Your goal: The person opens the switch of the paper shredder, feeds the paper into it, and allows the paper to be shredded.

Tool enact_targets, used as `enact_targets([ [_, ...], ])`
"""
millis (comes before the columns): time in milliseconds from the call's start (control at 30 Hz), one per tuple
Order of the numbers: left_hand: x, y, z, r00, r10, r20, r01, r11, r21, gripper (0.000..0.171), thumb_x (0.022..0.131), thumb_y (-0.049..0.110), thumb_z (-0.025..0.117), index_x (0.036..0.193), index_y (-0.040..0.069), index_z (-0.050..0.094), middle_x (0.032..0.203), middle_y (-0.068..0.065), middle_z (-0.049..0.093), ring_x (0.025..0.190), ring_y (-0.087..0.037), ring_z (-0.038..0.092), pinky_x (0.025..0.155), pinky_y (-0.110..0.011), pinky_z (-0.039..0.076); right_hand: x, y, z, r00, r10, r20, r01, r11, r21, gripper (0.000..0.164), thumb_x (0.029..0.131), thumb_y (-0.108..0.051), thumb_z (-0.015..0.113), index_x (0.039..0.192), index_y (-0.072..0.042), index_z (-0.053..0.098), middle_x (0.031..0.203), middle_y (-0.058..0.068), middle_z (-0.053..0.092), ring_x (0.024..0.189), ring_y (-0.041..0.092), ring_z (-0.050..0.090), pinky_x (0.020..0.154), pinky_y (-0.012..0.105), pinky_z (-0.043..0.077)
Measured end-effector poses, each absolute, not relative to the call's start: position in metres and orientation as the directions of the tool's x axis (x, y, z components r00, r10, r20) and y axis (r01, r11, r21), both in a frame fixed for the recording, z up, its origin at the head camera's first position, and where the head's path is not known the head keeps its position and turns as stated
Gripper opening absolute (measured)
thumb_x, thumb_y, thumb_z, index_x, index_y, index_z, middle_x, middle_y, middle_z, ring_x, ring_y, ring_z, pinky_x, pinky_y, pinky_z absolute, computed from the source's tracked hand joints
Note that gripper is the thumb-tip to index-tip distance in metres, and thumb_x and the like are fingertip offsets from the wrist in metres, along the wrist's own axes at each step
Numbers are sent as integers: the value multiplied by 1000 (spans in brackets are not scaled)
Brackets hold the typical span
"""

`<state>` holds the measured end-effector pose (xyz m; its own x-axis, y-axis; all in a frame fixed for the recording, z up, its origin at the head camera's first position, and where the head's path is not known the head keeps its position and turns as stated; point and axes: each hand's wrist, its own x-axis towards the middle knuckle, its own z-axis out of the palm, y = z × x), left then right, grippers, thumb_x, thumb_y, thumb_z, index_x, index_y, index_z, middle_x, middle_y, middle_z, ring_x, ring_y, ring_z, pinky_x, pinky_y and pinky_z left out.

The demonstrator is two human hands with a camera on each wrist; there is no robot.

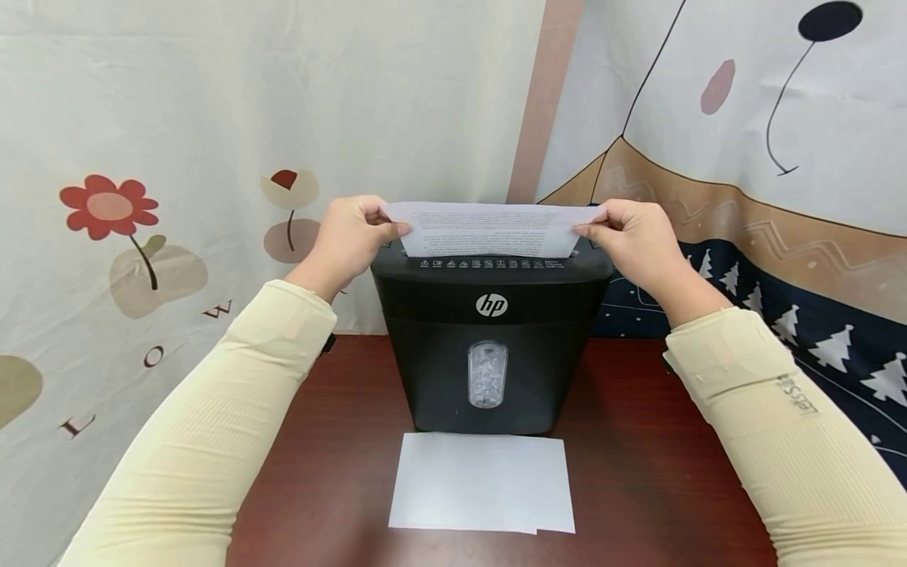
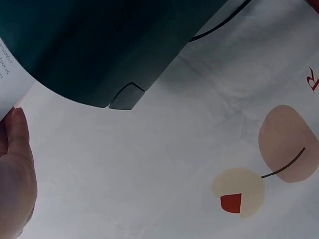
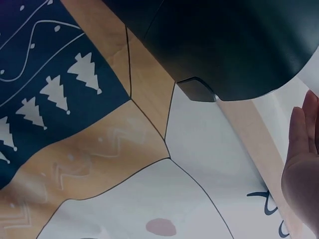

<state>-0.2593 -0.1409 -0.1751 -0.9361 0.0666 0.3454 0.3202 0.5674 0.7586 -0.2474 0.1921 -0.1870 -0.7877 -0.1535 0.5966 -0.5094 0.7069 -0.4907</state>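
Note:
A printed sheet of paper (image 1: 489, 228) stands in the top slot of a black HP paper shredder (image 1: 439, 346), its lower part hidden inside. My left hand (image 1: 354, 236) pinches the sheet's upper left corner between thumb and fingers. At the opposite corner my right hand (image 1: 634, 240) grips it the same way, so the top edge is held nearly level above the slot. In the left wrist view a bit of the printed paper (image 2: 12, 79) shows beside the left hand (image 2: 17, 174). The right wrist view catches the right hand (image 3: 304, 149) at its edge, next to the shredder's dark side (image 3: 224, 50).
Blank-looking white sheets (image 1: 482, 482) lie stacked, slightly uneven, on the reddish-brown table (image 1: 319, 472) in front of the shredder. Shredded bits show through its clear window (image 1: 487, 375). Patterned curtains (image 1: 425, 94) hang close behind and to the right. A dark cord (image 2: 224, 22) runs behind the shredder.

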Motion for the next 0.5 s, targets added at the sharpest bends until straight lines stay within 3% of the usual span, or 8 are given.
enact_targets([
  [300,-267,-137,-177,-956,75,285,278,546,790,14,90,10,68,99,-1,70,116,-14,68,112,-22,55,81,-33,36,-256,195,-189,-815,-159,557,-484,714,-505,14,89,-12,70,87,2,72,84,17,67,60,13,40,48,23,26],
  [500,-272,-134,-180,-961,78,265,263,554,790,12,90,9,68,96,-2,69,115,-15,68,109,-23,57,77,-32,37,-261,196,-194,-848,-133,513,-438,721,-537,15,91,-12,68,90,3,71,96,20,68,72,21,45,53,26,29],
])
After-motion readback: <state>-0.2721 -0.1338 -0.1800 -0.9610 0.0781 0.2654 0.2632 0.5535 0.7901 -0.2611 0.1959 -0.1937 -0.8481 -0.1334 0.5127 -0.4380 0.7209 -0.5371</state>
